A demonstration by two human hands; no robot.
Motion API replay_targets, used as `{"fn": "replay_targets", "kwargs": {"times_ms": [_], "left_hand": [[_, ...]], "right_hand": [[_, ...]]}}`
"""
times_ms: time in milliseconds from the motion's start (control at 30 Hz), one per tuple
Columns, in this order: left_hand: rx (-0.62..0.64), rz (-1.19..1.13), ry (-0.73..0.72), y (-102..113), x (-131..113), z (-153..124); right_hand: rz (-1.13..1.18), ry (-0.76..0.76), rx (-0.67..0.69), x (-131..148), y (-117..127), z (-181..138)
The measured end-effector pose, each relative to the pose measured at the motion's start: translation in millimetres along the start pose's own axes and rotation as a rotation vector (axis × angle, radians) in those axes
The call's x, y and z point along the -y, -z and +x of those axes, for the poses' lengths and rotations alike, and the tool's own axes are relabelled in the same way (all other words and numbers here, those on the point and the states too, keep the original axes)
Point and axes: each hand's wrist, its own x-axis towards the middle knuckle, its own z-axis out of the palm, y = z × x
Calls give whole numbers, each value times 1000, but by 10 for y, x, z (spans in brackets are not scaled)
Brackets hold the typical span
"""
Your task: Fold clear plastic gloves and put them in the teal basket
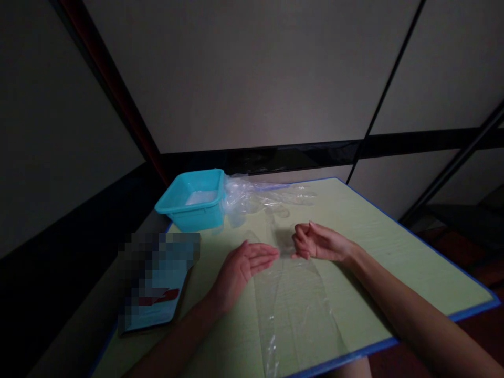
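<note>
A clear plastic bag [295,315] stretches along the middle of the table toward its near edge, and narrows between my hands. On its left side, my left hand [244,268] has straight fingers lying together, with the fingertips at the plastic and the thumb apart from them. Opposite, my right hand [317,242] has its fingers curled in at the bag's other side. The plastic appears caught at those fingertips, though its thinness makes the grip hard to see. Behind the hands lies a heap of clear plastic bags [252,197].
A turquoise plastic basin [197,212] with something whitish inside stands at the back left. Nearer, a flat, partly pixelated object [159,294] lies at the left edge. The yellowish table [378,252] has blue edging. Pale panels [255,79] rise behind it.
</note>
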Motion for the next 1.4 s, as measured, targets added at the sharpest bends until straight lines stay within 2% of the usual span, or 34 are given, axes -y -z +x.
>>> {"fn": "replay_targets", "kwargs": {"times_ms": [67,133,300,400,600,800,867,933,1000,1100,1167,1300,1400], "left_hand": [[75,41,15,-14,57,0],[108,63,33,-7,109,12],[79,134,101,31,202,54],[82,118,80,29,176,49],[94,38,-20,61,50,22],[170,78,116,39,155,14],[154,13,105,31,130,13],[114,-111,47,52,54,16],[48,-222,-2,99,-36,26],[-24,-268,-15,153,-104,43],[-2,-208,20,146,-83,44],[124,3,166,84,43,33],[185,67,227,66,118,42]], "right_hand": [[-66,-90,113,-72,-40,14],[-106,-156,171,-130,-43,21],[-157,-256,172,-195,-2,19],[-149,-233,175,-164,0,10],[-46,-67,160,-32,-26,-25],[-132,-185,220,-127,-27,-5],[-116,-185,198,-132,-10,3],[-35,-98,130,-89,5,1],[55,61,8,-18,14,-7],[95,207,-102,58,9,-18],[71,171,-64,54,-5,-14],[40,39,63,-15,-35,7],[39,8,94,-29,-38,7]]}}
